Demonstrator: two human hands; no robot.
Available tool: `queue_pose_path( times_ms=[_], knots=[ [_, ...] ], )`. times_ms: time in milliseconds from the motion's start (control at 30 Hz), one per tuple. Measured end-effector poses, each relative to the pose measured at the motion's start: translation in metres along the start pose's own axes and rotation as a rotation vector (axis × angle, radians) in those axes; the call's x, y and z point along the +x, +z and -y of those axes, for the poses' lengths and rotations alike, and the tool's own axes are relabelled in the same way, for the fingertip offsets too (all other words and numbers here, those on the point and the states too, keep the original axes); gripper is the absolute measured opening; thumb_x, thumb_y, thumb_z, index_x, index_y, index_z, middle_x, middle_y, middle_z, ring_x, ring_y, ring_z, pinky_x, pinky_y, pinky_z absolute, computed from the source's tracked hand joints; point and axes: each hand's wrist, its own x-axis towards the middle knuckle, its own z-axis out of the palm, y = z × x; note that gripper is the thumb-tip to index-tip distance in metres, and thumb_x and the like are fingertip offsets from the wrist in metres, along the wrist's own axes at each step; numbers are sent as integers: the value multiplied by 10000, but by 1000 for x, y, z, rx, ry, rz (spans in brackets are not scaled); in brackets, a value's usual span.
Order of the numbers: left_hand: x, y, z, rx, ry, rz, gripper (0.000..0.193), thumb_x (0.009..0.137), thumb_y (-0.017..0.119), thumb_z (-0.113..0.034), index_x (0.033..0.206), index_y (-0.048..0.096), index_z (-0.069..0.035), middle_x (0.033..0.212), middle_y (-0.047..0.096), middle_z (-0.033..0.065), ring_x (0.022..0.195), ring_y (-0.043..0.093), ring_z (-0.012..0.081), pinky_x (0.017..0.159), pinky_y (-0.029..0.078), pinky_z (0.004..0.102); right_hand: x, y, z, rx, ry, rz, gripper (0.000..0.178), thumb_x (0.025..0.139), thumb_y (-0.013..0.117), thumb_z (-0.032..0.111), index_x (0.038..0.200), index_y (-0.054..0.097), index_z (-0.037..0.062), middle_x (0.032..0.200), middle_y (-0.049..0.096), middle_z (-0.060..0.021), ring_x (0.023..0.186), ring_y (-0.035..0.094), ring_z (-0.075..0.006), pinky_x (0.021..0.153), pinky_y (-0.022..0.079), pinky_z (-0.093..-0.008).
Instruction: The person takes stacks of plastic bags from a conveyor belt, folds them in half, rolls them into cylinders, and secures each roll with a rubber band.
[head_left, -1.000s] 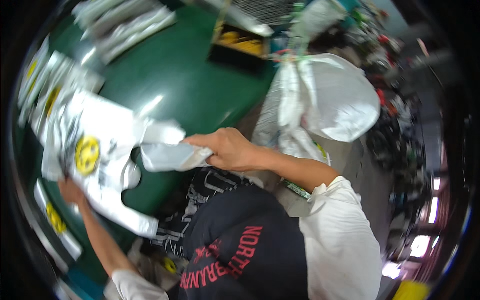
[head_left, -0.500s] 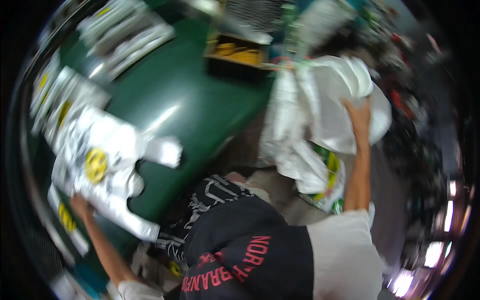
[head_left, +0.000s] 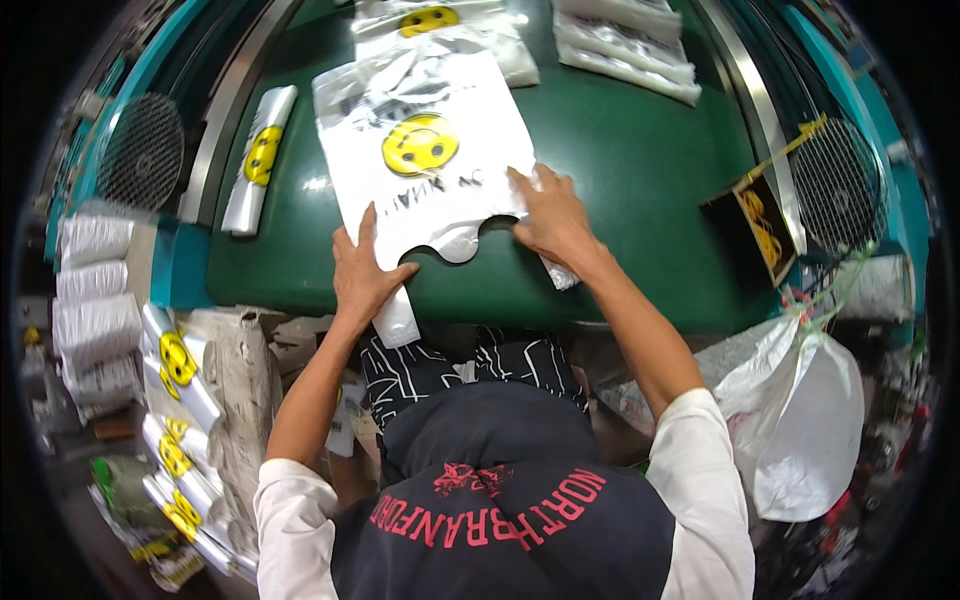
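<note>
A white plastic T-shirt bag (head_left: 350, 135) with a yellow smiley face lies flat on a green work surface (head_left: 640, 200), its handle end towards me. My left hand (head_left: 362, 275) rests on its left handle, thumb and fingers spread apart. Over the right handle lies my right hand (head_left: 558, 222), with its thumb and forefinger apart at the handle's edge. The end of that handle pokes out crumpled below the palm. Between the two hands a rounded tab (head_left: 455, 243) sticks out from the bag's mouth.
One folded smiley bag (head_left: 262, 160) lies to the left. Further bags (head_left: 625, 50) are stacked at the far side. A box of yellow bands (head_left: 762, 235) and a large white sack (head_left: 810, 420) are on the right. Bundled bags (head_left: 185, 450) stand at the lower left.
My view has swung from the right to face the surface squarely. My right hand has left the white sack and come onto the bag. The left hand is now on the left handle.
</note>
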Motion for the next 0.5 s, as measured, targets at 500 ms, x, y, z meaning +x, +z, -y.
queue_pose_path(
  times_ms=[500],
  knots=[
    [14,-49,2,293,174,92,401,737,686,-217,1081,595,-31,953,568,196,841,614,377,766,510,455,-25,-21,33,-19,82,53,287,810,611,239,945,576,-11,836,645,-231,786,635,-407,697,497,-507]
  ],
)
